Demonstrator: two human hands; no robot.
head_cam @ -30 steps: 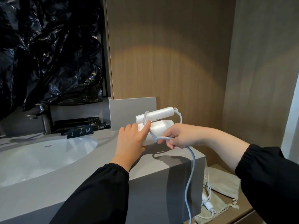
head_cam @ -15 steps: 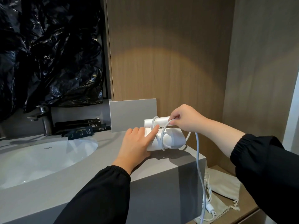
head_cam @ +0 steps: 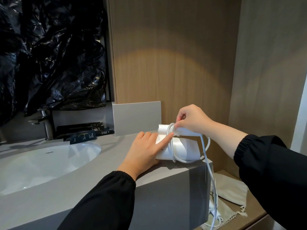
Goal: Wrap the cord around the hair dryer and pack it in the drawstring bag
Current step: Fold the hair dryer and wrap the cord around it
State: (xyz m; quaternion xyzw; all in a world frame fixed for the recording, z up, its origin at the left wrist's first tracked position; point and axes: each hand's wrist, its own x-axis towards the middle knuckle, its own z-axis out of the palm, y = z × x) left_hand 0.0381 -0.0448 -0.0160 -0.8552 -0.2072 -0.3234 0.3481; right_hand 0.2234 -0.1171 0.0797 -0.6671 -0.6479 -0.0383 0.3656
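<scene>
**Cord wrap partly done, bagging not started**

Hair dryer (head_cam: 181, 146) lies on the worktop (head_cam: 106, 171), right of the sink (head_cam: 33, 163). A couple of cord (head_cam: 206, 163) turns are on; a long tail hangs off the edge. To do: finish wrapping, then pack. Drawstring bag (head_cam: 232, 195) lies flat, lower and further right of the sink. Left hand (head_cam: 144, 151) is spread flat, index finger pinning the turns. Right hand (head_cam: 191, 120) pinches the cord atop the dryer.

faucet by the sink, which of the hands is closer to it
Left. The left hand rests against the hair dryer, right of the faucet; the right hand pinches the cord farther right.
</scene>
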